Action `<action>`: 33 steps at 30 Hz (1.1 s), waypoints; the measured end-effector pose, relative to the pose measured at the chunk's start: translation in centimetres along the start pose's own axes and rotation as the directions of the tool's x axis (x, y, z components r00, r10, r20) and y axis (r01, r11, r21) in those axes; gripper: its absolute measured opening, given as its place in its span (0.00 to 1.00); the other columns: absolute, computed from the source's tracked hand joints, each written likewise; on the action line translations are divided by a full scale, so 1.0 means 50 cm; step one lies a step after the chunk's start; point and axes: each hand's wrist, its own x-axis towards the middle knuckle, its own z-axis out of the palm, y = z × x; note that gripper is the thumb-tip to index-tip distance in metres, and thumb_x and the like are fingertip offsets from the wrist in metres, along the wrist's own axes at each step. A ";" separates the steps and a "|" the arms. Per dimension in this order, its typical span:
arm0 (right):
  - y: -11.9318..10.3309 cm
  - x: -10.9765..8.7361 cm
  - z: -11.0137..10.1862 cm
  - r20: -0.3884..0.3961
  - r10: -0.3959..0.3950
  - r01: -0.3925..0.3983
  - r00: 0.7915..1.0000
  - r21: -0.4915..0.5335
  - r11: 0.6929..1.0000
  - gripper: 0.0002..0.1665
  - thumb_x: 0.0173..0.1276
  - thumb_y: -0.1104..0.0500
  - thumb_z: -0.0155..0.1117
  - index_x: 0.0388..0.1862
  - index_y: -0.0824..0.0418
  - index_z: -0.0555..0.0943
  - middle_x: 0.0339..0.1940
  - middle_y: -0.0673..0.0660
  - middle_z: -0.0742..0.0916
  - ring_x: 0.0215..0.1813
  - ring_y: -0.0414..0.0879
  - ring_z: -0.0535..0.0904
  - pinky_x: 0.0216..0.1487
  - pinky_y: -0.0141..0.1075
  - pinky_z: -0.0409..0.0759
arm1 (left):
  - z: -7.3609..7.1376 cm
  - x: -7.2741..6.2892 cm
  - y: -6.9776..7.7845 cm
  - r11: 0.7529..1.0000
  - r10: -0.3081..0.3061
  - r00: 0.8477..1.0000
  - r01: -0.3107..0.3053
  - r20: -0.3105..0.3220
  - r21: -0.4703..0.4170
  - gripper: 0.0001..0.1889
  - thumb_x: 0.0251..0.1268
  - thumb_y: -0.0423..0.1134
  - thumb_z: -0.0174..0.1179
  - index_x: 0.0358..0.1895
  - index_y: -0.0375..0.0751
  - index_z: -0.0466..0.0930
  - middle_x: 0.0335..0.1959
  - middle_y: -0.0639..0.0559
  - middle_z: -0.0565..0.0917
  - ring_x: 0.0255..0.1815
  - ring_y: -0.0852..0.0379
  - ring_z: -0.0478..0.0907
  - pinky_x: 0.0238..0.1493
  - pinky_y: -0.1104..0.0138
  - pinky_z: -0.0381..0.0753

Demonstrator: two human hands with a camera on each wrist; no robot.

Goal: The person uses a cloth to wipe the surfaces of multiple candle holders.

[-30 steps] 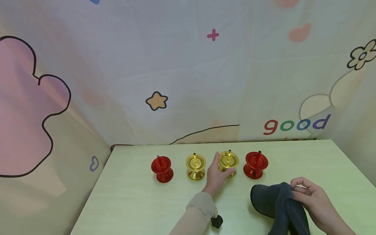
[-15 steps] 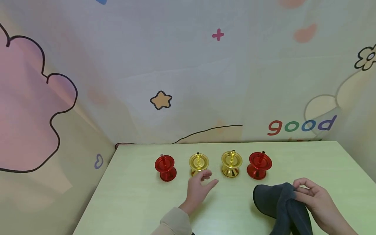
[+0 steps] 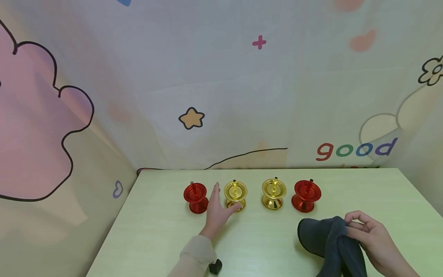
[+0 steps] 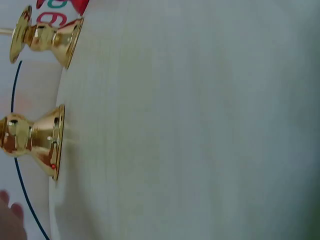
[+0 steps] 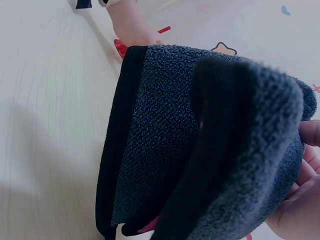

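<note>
We see the left hand (image 3: 217,215) with fingers straight and thumb spread, nothing held, beside the left gold candle holder (image 3: 235,191), which stands upright on the table (image 3: 145,246) between the left red candle holder (image 3: 195,191) and the right gold candle holder (image 3: 274,189); whether the thumb touches it, we cannot tell. The right hand (image 3: 372,235) pinches the dark grey fleece cloth (image 3: 333,242). We judge that a sideways nudge could topple either neighbour of the left hand — and a swung cloth edge might catch the right red candle holder (image 3: 307,191).
</note>
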 end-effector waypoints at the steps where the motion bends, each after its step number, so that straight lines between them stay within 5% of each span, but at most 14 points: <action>1: 0.001 0.000 0.000 0.000 0.000 0.000 1.000 0.000 1.000 0.15 0.65 0.71 0.46 0.34 0.51 0.73 0.27 0.47 0.84 0.29 0.41 0.79 0.32 0.28 0.77 | 0.002 0.004 -0.003 1.000 -0.017 0.999 0.018 0.033 -0.009 0.53 0.40 0.54 0.68 0.69 0.42 0.45 0.66 0.42 0.60 0.66 0.47 0.58 0.62 0.50 0.60; 6: 0.003 0.003 0.002 -0.012 0.006 -0.006 1.000 -0.019 1.000 0.14 0.64 0.71 0.47 0.34 0.51 0.73 0.27 0.47 0.83 0.28 0.40 0.78 0.32 0.29 0.76 | 0.012 0.021 -0.011 0.996 -0.062 0.994 0.068 0.094 -0.066 0.55 0.37 0.52 0.70 0.70 0.45 0.43 0.67 0.44 0.58 0.68 0.48 0.54 0.65 0.52 0.54; 20: 0.004 0.006 0.005 0.000 -0.003 0.003 1.000 -0.027 1.000 0.14 0.64 0.71 0.48 0.34 0.51 0.72 0.27 0.47 0.84 0.29 0.40 0.79 0.33 0.29 0.76 | 0.016 0.034 -0.001 0.999 -0.015 1.000 0.015 0.011 -0.034 0.47 0.34 0.52 0.71 0.64 0.43 0.61 0.61 0.49 0.69 0.62 0.49 0.65 0.61 0.55 0.63; 33: -0.002 0.005 0.008 -0.028 0.032 -0.033 0.999 -0.039 0.999 0.13 0.64 0.70 0.49 0.33 0.51 0.73 0.27 0.47 0.84 0.29 0.41 0.79 0.33 0.29 0.76 | 0.020 0.026 0.013 0.998 0.060 0.998 -0.060 -0.030 0.014 0.44 0.38 0.52 0.69 0.62 0.38 0.64 0.58 0.45 0.73 0.58 0.49 0.70 0.57 0.57 0.69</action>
